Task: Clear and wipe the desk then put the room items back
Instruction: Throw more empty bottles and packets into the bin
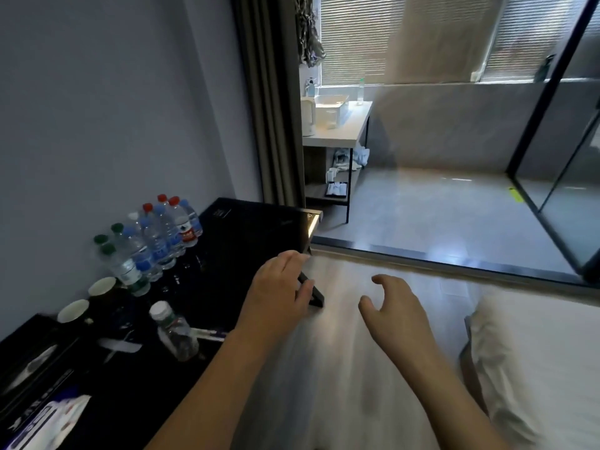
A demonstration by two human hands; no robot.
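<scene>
Both forearms fill the bottom of my view, reaching forward over the bed (341,368). My left hand (276,287) hovers at the dark surface's (233,235) near edge, fingers loosely bent, thumb beside a slim black item (313,292) that leans off that edge; I cannot tell whether the grip actually pinches it. My right hand (396,306) hangs above the bed, fingers spread and curled, holding nothing.

Closest on the surface, at its lower left, lies a wipes pack (48,417), with a black tissue box (29,362) just behind it. A small bottle (175,332) with a white cap stands upright near my left forearm, apparently almost drained, with two pens (207,334) just beside it. Two paper cups (86,298) stand by the wall; their contents are not visible to me. Behind them a cluster of water bottles (152,241) runs along the wall: I count roughly nine, with three green caps, three red, one white, the others unclear, and all look full.

A pillow (532,362) lies at the right. Beyond the glass, a white kettle (308,116) and a basin (331,107) sit on the bathroom counter (344,128).
</scene>
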